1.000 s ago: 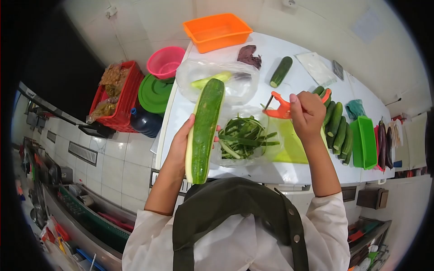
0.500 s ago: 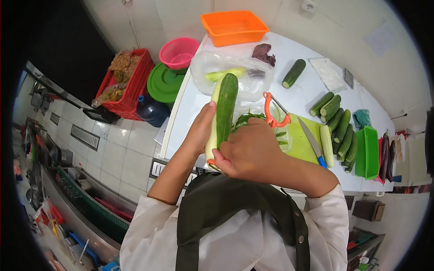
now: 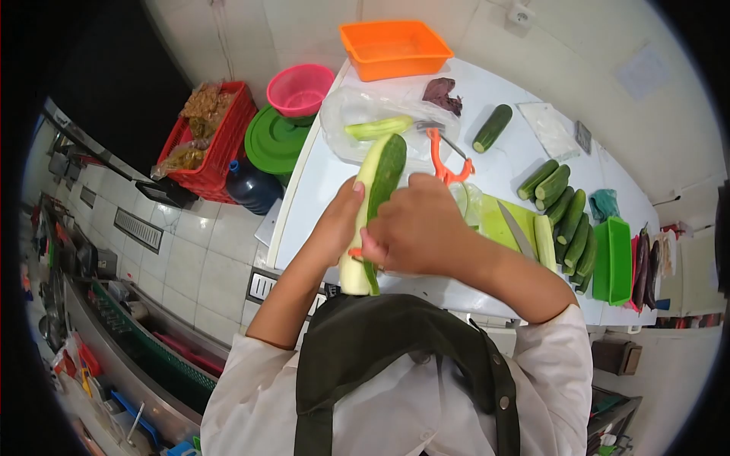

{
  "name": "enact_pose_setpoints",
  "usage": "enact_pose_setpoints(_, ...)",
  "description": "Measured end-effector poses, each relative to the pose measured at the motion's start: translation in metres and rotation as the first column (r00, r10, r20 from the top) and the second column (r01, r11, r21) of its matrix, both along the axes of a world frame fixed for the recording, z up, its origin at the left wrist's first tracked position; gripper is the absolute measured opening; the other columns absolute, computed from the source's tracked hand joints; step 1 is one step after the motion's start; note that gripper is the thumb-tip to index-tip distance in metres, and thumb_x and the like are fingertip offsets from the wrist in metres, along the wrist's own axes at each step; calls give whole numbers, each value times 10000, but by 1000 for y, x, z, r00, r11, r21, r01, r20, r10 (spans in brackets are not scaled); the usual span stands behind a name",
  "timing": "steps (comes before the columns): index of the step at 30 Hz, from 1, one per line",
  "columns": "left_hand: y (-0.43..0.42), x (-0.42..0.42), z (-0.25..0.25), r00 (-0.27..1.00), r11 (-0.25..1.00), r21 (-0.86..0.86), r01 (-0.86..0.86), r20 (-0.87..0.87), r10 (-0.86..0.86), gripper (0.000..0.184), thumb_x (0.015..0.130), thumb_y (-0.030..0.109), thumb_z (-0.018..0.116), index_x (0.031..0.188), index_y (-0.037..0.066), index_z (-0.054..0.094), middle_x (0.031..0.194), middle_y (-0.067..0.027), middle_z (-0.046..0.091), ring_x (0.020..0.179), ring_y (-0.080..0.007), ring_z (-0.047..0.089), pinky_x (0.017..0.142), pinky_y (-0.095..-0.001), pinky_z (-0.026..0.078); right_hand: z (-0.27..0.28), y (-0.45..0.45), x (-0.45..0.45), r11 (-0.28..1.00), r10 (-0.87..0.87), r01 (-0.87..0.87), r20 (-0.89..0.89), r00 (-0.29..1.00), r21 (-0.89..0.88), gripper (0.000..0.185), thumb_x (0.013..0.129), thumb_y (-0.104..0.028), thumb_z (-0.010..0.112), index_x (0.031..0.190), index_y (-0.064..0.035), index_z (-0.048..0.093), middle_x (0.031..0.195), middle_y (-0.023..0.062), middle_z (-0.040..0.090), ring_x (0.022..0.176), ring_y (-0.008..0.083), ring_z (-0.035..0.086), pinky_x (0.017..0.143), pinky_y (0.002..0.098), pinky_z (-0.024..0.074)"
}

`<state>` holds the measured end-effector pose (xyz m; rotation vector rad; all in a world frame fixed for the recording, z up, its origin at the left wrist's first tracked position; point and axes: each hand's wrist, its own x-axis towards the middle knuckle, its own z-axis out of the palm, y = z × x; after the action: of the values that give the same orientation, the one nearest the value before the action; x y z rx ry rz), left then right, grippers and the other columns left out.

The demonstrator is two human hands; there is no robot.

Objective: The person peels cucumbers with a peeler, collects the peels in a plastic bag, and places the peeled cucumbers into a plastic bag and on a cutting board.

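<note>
My left hand [image 3: 338, 224] grips a large, partly peeled cucumber [image 3: 387, 171] from the left side. Its left side is pale and bare, while dark green skin remains on the right. My right hand [image 3: 426, 228] is closed around an orange peeler [image 3: 450, 173]; a U-shaped end with a metal bar sticks out past the knuckles. More orange shows by the right thumb, against the lower cucumber. The blade's contact there is hidden. Beyond the right hand lie a yellow-green cutting board [image 3: 498, 232], a knife [image 3: 517, 229] and a peeled cucumber [image 3: 544, 242].
Several unpeeled cucumbers [image 3: 572, 219] are piled at right beside a green basket [image 3: 611, 262]. One cucumber [image 3: 493, 128] lies apart. A clear plastic bag [image 3: 342, 114] with a pale cucumber [image 3: 379, 128] is behind, near an orange bin [image 3: 395, 49]. Red crate [image 3: 243, 114] stands left.
My right hand and the peeler have shifted up and left. The cucumber has moved down toward my body, and its pale lower end now shows below the hands.
</note>
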<state>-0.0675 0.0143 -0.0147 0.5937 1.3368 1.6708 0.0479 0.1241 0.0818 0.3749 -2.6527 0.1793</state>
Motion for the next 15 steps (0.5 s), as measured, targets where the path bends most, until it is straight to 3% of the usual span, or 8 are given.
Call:
enact_pose_setpoints(2, -8, 9, 19, 996, 998, -59, 20, -91, -25, 522, 1040, 377, 268, 1391, 9, 386, 1259, -165, 527, 1175, -218, 496, 997, -323, 387, -3, 16, -10, 1000, -7, 7, -5, 1000, 16, 295, 707, -203, 656, 453, -148, 518, 452, 2, 483, 443, 208, 473, 521, 358, 325)
enact_pose_setpoints(5, -14, 7, 19, 964, 995, -98, 31, -259, -56, 500, 1041, 347, 275, 1377, 2, 407, 1263, -165, 527, 1195, -219, 482, 1025, -319, 353, -4, 36, -22, 999, -16, 17, -22, 1000, 49, 297, 723, -230, 620, 451, -134, 551, 436, 37, 493, 423, 248, 466, 512, 378, 334)
enact_pose_setpoints(10, -22, 6, 26, 928, 988, -145, 50, -358, -99, 478, 1039, 303, 302, 1387, -10, 399, 1302, -150, 510, 1209, -206, 465, 1035, -303, 329, -3, 64, -33, 996, -87, 87, 12, 996, 34, 294, 735, -258, 580, 483, -109, 607, 442, 79, 507, 411, 276, 469, 499, 390, 362)
enact_pose_setpoints(15, -31, 4, 29, 929, 984, -165, 60, -352, -116, 437, 1028, 241, 337, 1376, -15, 408, 1292, -165, 520, 1211, -212, 465, 1047, -304, 314, -6, 97, -39, 970, -192, 191, 10, 981, -147, 288, 709, -236, 599, 485, -57, 577, 445, 96, 496, 429, 293, 481, 465, 398, 364)
